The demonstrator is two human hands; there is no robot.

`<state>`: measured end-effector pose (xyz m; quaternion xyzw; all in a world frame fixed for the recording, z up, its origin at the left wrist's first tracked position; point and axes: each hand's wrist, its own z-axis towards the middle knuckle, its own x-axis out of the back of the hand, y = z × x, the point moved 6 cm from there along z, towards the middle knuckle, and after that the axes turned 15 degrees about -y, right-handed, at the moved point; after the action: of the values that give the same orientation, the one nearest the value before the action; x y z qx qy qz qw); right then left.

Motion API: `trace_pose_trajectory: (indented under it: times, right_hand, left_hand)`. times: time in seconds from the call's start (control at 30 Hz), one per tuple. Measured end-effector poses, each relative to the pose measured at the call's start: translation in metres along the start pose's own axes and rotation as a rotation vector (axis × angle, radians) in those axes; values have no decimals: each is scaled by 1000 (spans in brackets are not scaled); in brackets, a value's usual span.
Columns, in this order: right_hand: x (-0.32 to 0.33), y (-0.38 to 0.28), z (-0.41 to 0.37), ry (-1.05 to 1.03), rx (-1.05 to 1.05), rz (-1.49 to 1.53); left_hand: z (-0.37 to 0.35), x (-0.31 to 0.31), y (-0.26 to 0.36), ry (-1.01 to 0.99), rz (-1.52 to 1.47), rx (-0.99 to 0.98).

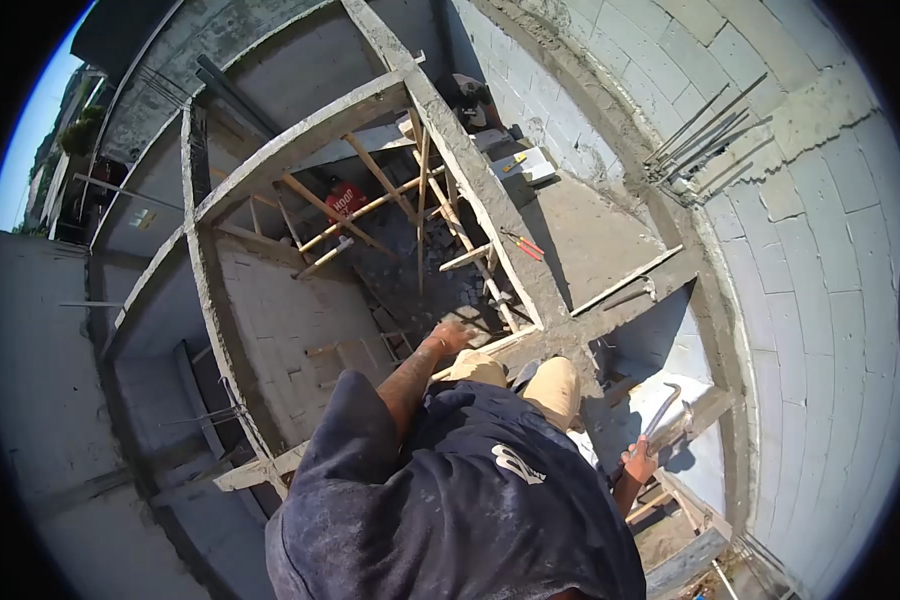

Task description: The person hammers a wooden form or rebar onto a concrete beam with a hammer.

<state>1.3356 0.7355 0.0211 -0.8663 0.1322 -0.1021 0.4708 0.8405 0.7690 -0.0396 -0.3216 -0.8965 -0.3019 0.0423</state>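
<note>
My right hand [638, 462] is wrapped round a metal pry bar [660, 414], whose curved hook end points up and away from me. It is low on my right, beside a narrow concrete beam [705, 410]. My left hand [455, 337] is stretched forward just beyond my left knee [478, 368], its fingers extended and nothing visible in them. A wooden board [510, 342] runs along the beam edge close by. Pliers with red handles [526, 246] lie on the concrete beam [490, 200] ahead of me.
Below left is a deep opening with wooden props [422, 200] and a person in a red shirt [345, 198]. Another person [470, 100] is near the far block wall. Steel rebar [705, 135] sticks out at right. A white board [525, 166] lies on the slab.
</note>
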Motion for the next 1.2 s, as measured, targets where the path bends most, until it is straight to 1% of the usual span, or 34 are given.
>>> trace_pose_trajectory:
  times: [0.03, 0.07, 0.1, 0.17, 0.23, 0.27, 0.3, 0.33, 0.37, 0.43, 0.5, 0.53, 0.57, 0.63, 0.7, 0.73, 0.77, 0.8, 0.83, 0.87, 0.9, 0.93, 0.97, 1.0, 1.03, 1.1, 1.17, 1.2]
  right_hand:
    - [-20, -16, 4, 31, -35, -63]
    - [-29, -18, 22, -56, -36, -140]
    - [-53, -35, 29, -171, -47, -250]
    - [-104, -64, 45, -351, -138, -427]
    - [-165, -77, 77, -570, -12, -699]
    - [-200, -89, 83, -625, 203, -942]
    - [-242, -100, 85, -678, 445, -1170]
    - [-282, -101, 90, -825, 376, -1291]
    - [-305, -95, 87, -968, 275, -1415]
    - [-339, -74, 87, -1238, 498, -1570]
    - [-362, -52, 83, -1435, 562, -1589]
    - [-370, -47, 77, -1570, 551, -1567]
    - [-373, -38, 76, -1703, 661, -1452]
    - [-380, -13, 87, -2038, 643, -1385]
    - [-409, 13, 138, -2013, 548, -1181]
    - [-422, 38, 182, -1828, 486, -1243]
    - [-436, 70, 230, -1674, 521, -1460]
    - [-447, 103, 273, -1613, 625, -1594]
    - [-459, 133, 312, -1547, 581, -1742]
    - [-473, 160, 347, -1442, 640, -1918]
    - [-484, 191, 383, -1399, 646, -2034]
    - [-498, 210, 408, -1294, 565, -2062]
    - [-509, 228, 419, -1307, 581, -2072]
    - [-520, 241, 431, -1238, 658, -2087]
    - [-530, 248, 442, -1166, 740, -2098]
    - [-542, 255, 452, -1194, 817, -2073]
    - [-546, 256, 462, -1206, 891, -2027]
    - [-548, 255, 466, -1263, 888, -2013]
  left_hand:
    - [15, -14, 9, -45, -94, -5]
    - [24, -24, 27, -95, -136, -47]
    - [33, -30, 50, -149, -169, -99]
    - [44, -38, 105, -235, -152, -243]
    - [62, -57, 155, -444, -328, -314]
    - [60, -59, 178, -399, -559, -303]
    - [65, -59, 201, -341, -788, -299]
    - [116, -68, 192, 78, -918, -270]
    - [153, -81, 172, 483, -1028, -205]
    - [129, -53, 155, 676, -1519, -99]
    - [112, -45, 134, 721, -1788, -46]
    - [117, -53, 111, 760, -1865, -111]
    - [125, -66, 88, 783, -1941, -171]
    - [100, -62, 68, 881, -2083, -115]
    - [84, -66, 27, 1065, -2047, -165]
    - [75, -70, 9, 1103, -2027, -167]
    - [69, -71, -10, 1147, -2003, -174]
    - [64, -75, -30, 1172, -1988, -154]
    - [62, -81, -45, 1209, -1978, -134]
    - [60, -83, -56, 1272, -1955, -146]
    - [58, -87, -62, 1324, -1925, -155]
    - [58, -92, -62, 1351, -1951, -172]
    - [62, -92, -64, 1383, -1970, -217]
    - [67, -98, -67, 1405, -1951, -223]
    - [75, -102, -64, 1447, -1986, -308]
    - [89, -110, -58, 1494, -2067, -427]
    - [94, -115, -56, 1448, -2084, -573]
    - [96, -116, -56, 1464, -2100, -548]
